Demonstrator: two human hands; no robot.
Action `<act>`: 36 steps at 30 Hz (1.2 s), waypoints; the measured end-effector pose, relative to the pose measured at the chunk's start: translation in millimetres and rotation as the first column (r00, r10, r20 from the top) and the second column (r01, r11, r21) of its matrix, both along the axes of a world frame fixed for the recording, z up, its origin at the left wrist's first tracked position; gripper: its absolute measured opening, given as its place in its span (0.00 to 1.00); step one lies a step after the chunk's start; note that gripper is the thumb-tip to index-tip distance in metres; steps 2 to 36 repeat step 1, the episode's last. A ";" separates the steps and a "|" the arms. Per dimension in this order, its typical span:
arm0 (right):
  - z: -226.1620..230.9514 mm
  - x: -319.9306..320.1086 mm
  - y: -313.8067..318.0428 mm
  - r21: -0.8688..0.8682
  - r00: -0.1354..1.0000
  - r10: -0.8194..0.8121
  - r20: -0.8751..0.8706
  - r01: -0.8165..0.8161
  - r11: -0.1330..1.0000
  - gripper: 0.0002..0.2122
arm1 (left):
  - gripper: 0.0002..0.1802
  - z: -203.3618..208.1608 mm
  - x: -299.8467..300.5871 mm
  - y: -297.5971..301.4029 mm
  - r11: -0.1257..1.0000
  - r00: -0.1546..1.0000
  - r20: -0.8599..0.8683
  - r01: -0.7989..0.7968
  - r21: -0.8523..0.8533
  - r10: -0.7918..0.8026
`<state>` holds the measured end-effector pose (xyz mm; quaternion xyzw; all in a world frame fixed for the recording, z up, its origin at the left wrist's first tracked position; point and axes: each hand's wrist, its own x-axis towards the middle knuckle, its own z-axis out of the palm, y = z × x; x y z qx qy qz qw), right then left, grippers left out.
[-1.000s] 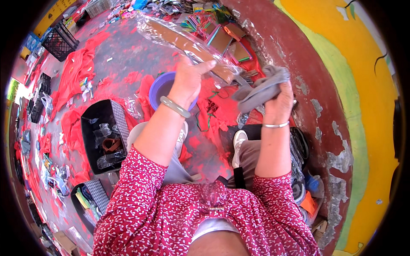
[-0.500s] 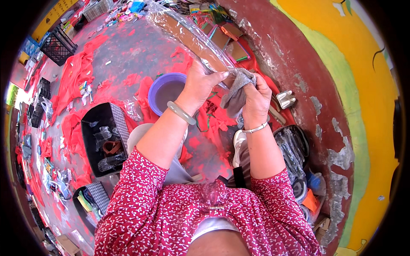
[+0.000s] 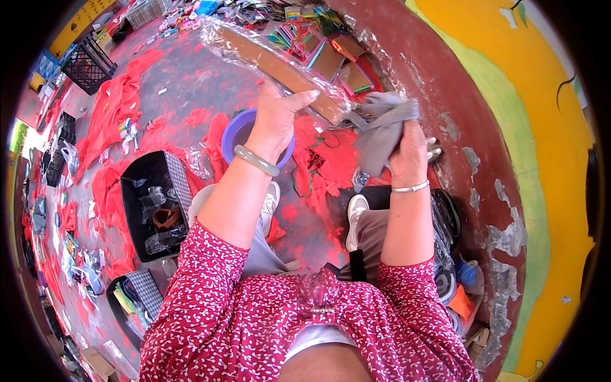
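A long flat brown strip (image 3: 280, 69) in clear plastic wrap slants up and away to the left. My left hand (image 3: 275, 121) is closed on its underside, thumb lying along the wrap. My right hand (image 3: 407, 151) grips a grey cloth (image 3: 382, 134), which hangs loosely and reaches the strip's near right end. Whether the cloth touches the wrap is hard to tell. Partly behind my left wrist stands a purple basin (image 3: 230, 143) on the floor.
Beside my left leg sits a black box (image 3: 137, 213) with plastic-wrapped things inside. Red cloth (image 3: 114, 137) lies over the floor. Flat boards and colourful pieces (image 3: 328, 60) are piled by the red wall (image 3: 439, 76). A black crate (image 3: 89, 67) is far left. A bag (image 3: 445, 216) lies near my right arm.
My right hand has moved right with the grey cloth, which now spreads wider. The wrapped strip and my left hand have shifted slightly left.
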<state>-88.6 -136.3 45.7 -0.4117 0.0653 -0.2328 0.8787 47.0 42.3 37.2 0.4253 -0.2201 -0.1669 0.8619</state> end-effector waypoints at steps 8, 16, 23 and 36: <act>1.9 2.1 10.7 -0.015 0.998 0.047 -0.034 -0.047 0.999 0.19 | 0.22 -3.8 -1.0 -3.6 1.000 0.999 0.053 -0.013 0.009 0.012; 1.9 2.1 10.7 -0.015 0.998 0.047 -0.034 -0.047 0.999 0.19 | 0.22 -3.8 -1.0 -3.6 1.000 0.999 0.053 -0.013 0.009 0.012; 1.9 2.1 10.7 -0.015 0.998 0.047 -0.034 -0.047 0.999 0.19 | 0.22 -3.8 -1.0 -3.6 1.000 0.999 0.053 -0.013 0.009 0.012; 1.9 2.1 10.7 -0.015 0.998 0.047 -0.034 -0.047 0.999 0.19 | 0.22 -3.8 -1.0 -3.6 1.000 0.999 0.053 -0.013 0.009 0.012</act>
